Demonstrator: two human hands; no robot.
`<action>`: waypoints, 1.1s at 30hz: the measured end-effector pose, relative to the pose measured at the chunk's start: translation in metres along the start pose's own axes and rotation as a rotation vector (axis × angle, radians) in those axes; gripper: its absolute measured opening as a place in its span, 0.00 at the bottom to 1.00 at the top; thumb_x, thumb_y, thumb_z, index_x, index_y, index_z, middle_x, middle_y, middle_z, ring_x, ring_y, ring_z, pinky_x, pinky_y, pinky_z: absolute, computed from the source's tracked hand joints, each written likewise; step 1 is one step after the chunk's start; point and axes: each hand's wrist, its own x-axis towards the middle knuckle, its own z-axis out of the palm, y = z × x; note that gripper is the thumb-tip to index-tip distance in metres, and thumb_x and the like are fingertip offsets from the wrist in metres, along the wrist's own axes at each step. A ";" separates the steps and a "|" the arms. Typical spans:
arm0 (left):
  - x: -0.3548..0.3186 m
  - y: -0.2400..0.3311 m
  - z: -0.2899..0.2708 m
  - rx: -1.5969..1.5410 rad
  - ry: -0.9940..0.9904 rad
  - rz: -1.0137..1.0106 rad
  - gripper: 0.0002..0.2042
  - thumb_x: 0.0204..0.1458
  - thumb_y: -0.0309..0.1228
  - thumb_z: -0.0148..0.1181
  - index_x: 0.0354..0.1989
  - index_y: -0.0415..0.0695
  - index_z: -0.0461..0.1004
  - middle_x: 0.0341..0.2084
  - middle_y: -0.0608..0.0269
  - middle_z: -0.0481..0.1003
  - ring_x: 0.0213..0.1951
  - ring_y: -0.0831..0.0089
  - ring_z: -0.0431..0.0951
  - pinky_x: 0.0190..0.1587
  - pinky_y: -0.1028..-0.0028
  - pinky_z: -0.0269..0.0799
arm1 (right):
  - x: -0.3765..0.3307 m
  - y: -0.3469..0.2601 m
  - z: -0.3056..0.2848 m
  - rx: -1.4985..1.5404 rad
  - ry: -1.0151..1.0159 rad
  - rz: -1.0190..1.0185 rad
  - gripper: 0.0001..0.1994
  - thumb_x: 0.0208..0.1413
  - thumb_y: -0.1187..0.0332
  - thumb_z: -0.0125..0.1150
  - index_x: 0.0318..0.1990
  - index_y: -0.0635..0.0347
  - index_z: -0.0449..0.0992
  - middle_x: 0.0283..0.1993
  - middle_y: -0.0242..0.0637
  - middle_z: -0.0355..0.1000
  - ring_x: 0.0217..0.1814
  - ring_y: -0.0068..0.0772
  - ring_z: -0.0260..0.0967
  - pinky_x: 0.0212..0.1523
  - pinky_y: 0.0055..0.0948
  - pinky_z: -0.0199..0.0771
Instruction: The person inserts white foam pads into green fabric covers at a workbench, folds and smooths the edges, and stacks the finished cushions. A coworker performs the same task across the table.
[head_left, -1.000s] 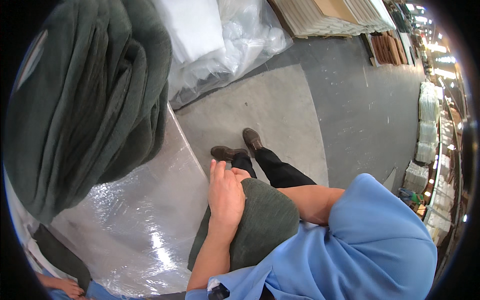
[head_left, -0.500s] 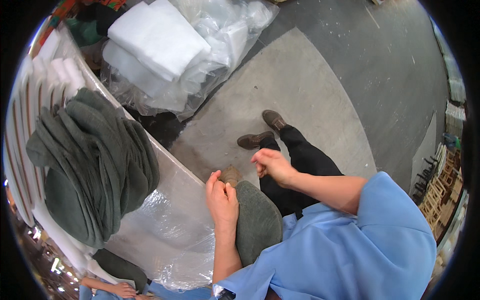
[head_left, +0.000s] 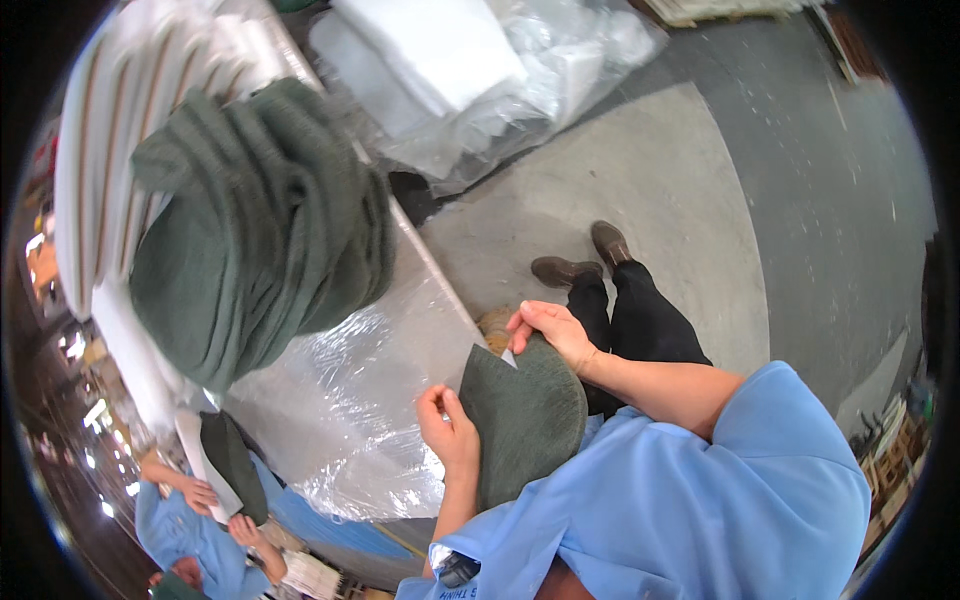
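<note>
A dark green fabric piece, seemingly a cushion cover [head_left: 525,410], lies in front of my body. My right hand [head_left: 555,335] pinches its far edge with fingers closed. Beside those fingertips is a small white pointed bit [head_left: 509,358], too small to name. My left hand [head_left: 450,428] is at the cover's left edge, its fingers curled in toward the thumb. Whatever it may hold there does not show. To the left rises a tall pile of similar dark green covers [head_left: 270,230].
A plastic-wrapped surface [head_left: 350,410] runs along my left. White padded slabs [head_left: 110,170] stand behind the pile. White wadding [head_left: 430,50] in clear plastic lies ahead. At lower left, a co-worker's hands [head_left: 200,495] hold a white pad and a green cover. Wooden frames [head_left: 890,470] are at right.
My right hand has come left and down onto the cover's far edge. The cover now lies more spread out and in fuller view. The whole scene has shifted rightward in the picture.
</note>
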 end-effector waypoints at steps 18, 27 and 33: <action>-0.036 -0.071 -0.054 -0.413 0.139 -0.361 0.16 0.67 0.42 0.59 0.47 0.39 0.80 0.34 0.58 0.81 0.38 0.63 0.79 0.48 0.64 0.74 | 0.061 -0.041 0.164 -0.687 -0.369 0.002 0.18 0.71 0.55 0.58 0.43 0.63 0.82 0.32 0.37 0.80 0.38 0.26 0.76 0.44 0.30 0.75; -0.031 -0.063 -0.050 -0.043 0.649 -0.265 0.11 0.66 0.37 0.58 0.40 0.41 0.79 0.35 0.48 0.80 0.41 0.47 0.80 0.44 0.54 0.74 | 0.096 -0.055 0.223 -1.954 -0.952 -0.126 0.28 0.58 0.43 0.68 0.51 0.61 0.85 0.46 0.52 0.83 0.50 0.52 0.81 0.54 0.42 0.78; -0.068 -0.076 -0.095 -0.144 0.238 -0.450 0.22 0.58 0.48 0.69 0.48 0.39 0.81 0.38 0.45 0.83 0.42 0.53 0.83 0.45 0.59 0.75 | 0.079 -0.016 0.261 -2.313 -1.251 -0.268 0.23 0.64 0.50 0.62 0.55 0.58 0.83 0.52 0.56 0.80 0.57 0.62 0.76 0.57 0.51 0.76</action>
